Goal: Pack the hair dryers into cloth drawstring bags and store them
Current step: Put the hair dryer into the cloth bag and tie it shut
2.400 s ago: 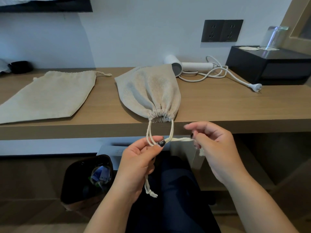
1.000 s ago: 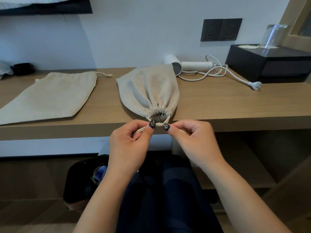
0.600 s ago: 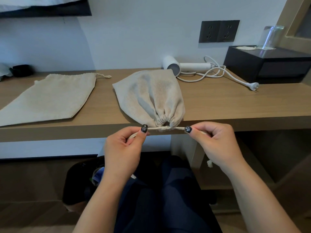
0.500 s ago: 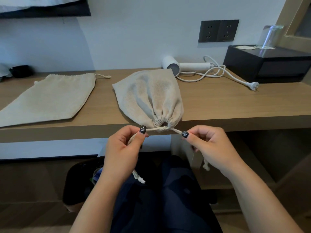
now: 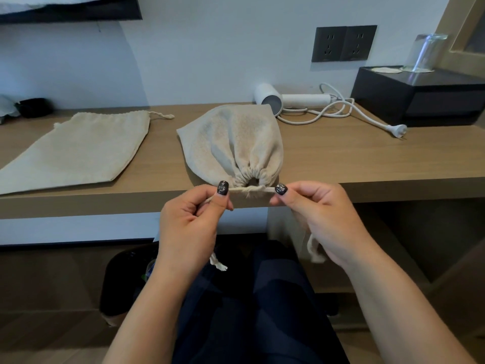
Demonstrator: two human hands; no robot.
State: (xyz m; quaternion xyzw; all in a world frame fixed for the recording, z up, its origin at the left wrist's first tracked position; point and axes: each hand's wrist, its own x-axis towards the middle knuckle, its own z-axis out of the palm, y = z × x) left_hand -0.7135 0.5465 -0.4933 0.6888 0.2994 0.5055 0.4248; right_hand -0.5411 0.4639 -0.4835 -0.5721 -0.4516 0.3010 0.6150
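Wooden tabletop (image 5: pixel 341 158) against a white wall, outlets above, dark box at far right with an upturned glass on it. Left hand (image 5: pixel 187 227) fingers pinch one run of the drawstring (image 5: pixel 248 189), thumb against forefinger; right hand (image 5: pixel 319 216) fingers pinch the other run the same way. The cord is stretched level between the two thumbs, with what looks like a first knot crossing in the middle, just below the gathered mouth. Loose cord tails hang under each hand. The filled bag (image 5: pixel 233 145) lies at the tabletop's front edge, mouth cinched but with a small gap showing, bulging, presumably a dryer inside. Further out: an empty flat bag (image 5: pixel 76 151) to the left, well apart; a white hair dryer (image 5: pixel 291 99) unpacked behind the filled bag with its cable (image 5: pixel 367 119) sprawled to the right. Likely step: tying off the first bag; one dryer left to pack. Risks: the bag sits right at the edge, so a hard pull toward the body could drag it off; uneven tension or a slipping pinch could leave the knot loose and the mouth reopening; pulling too tight makes it hard to undo.
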